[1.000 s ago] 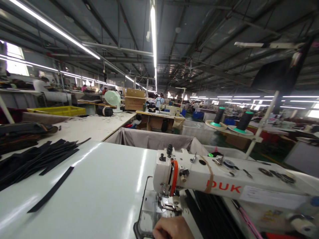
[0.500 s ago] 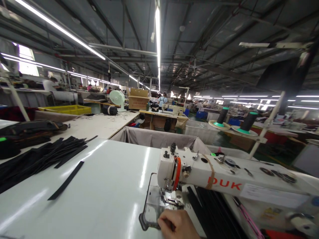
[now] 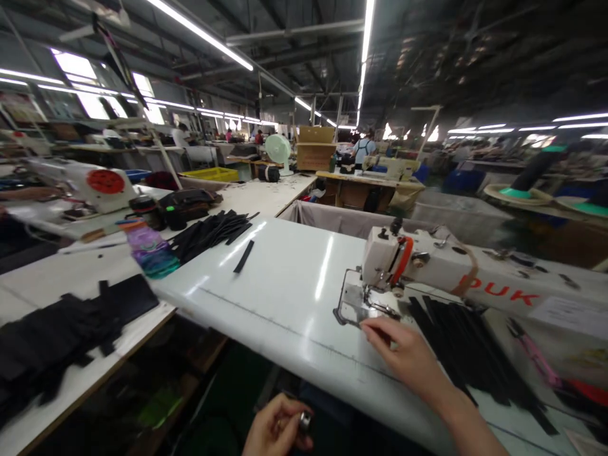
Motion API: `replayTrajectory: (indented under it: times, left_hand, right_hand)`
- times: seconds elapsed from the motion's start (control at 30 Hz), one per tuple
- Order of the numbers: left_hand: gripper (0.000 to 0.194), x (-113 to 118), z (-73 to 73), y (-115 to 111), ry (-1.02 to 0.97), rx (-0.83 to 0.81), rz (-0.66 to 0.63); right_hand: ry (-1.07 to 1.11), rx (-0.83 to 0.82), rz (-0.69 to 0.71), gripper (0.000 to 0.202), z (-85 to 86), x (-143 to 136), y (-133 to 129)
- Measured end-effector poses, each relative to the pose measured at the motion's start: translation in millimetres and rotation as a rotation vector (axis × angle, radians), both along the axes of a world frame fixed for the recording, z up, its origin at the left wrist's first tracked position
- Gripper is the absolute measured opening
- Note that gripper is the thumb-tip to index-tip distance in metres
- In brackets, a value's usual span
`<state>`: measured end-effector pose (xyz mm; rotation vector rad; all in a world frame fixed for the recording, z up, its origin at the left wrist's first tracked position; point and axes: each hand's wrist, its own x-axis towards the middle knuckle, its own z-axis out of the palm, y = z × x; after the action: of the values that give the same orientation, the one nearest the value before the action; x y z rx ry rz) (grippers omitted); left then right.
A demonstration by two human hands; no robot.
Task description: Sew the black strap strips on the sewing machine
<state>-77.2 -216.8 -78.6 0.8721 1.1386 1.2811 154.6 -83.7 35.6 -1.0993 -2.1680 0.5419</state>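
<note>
My right hand (image 3: pixel 403 352) rests on the white table (image 3: pixel 285 285), fingers spread and touching the edge of the metal needle plate (image 3: pixel 354 306) of the white sewing machine (image 3: pixel 456 269). Nothing is in that hand. My left hand (image 3: pixel 276 427) is low, below the table's front edge, fingers curled around a small metal object (image 3: pixel 305 419). A stack of black strips (image 3: pixel 468 345) lies under the machine arm, to the right of my right hand.
One loose black strip (image 3: pixel 244 256) lies mid-table, beside a pile of black strips (image 3: pixel 209 232). A purple and teal bottle (image 3: pixel 151 251) stands on the left. Black fabric pieces (image 3: pixel 57 329) cover the left bench. Another sewing machine (image 3: pixel 80 183) and a grey fabric bin (image 3: pixel 342 220) stand beyond.
The view has dropped and swung left, showing the table's front edge and left bench. My right hand slid forward along the needle plate. My left hand came into view holding a small metal object.
</note>
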Motion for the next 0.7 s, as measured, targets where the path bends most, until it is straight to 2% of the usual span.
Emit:
replayTrajectory:
  times: [0.1, 0.2, 0.23, 0.27, 0.47, 0.7]
  left_hand:
    - [0.028, 8, 32.2, -5, -0.020, 0.270, -0.041]
    - [0.007, 18, 64.3, -7, -0.045, 0.529, -0.066]
    - [0.002, 21, 72.0, -9, -0.060, 0.587, -0.082]
    - [0.008, 24, 77.7, -10, -0.076, 0.636, -0.097]
    - [0.027, 31, 89.2, -23, -0.075, 0.796, -0.141]
    - [0.023, 28, 98.1, -32, 0.071, 0.846, -0.111]
  right_hand:
    - [0.138, -0.052, -0.041, 0.020, 11.2, -13, -37]
    - [0.238, -0.134, -0.030, 0.018, 13.1, -24, -75]
    - [0.265, -0.163, -0.028, 0.017, 12.1, -26, -86]
    - [0.290, -0.188, -0.029, 0.016, 10.7, -27, -96]
    - [0.387, -0.173, -0.100, 0.012, 4.8, -25, -137]
    - [0.473, -0.058, -0.155, 0.010, 7.3, -28, -158]
